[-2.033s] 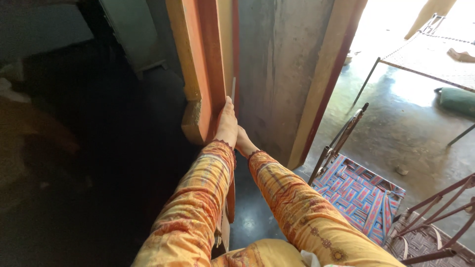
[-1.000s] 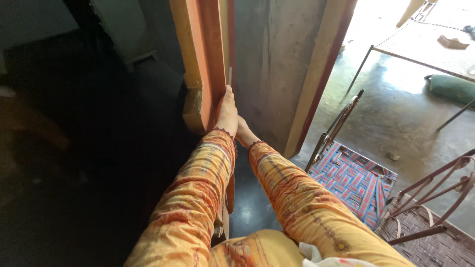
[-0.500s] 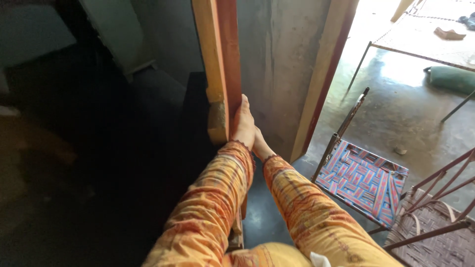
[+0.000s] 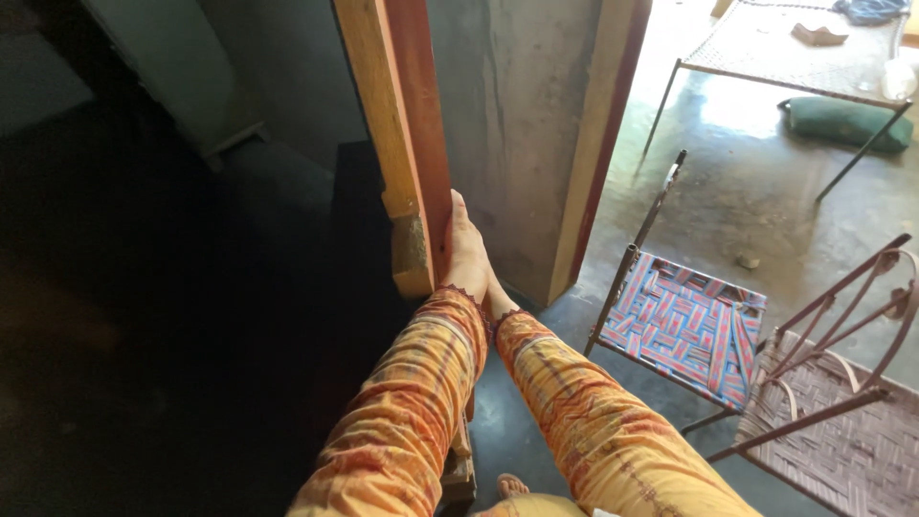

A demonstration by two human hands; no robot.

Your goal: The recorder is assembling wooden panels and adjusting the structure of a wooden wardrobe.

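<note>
A tall upright wooden plank (image 4: 397,124), orange with a red edge face, stands in front of me beside a grey concrete wall (image 4: 512,115). My left hand (image 4: 465,251) lies along the plank's red edge with its fingers pointing up and pressed to the wood, just right of a chipped block on the plank. My right hand (image 4: 500,299) sits just below and behind the left. Only a small part near the wrist shows, so its grip is hidden. Both arms wear orange patterned sleeves.
A red-brown door frame (image 4: 603,144) borders the wall. At right stand a metal chair with a blue and red woven seat (image 4: 691,327) and a brown woven chair (image 4: 842,440). Beyond are a metal-framed cot (image 4: 795,48) and a green cushion (image 4: 842,124). The left side is dark.
My arms and the plank have shifted to the right in the view. My hands stay on the plank's edge. A thin sliver seen above my fingers earlier no longer shows.
</note>
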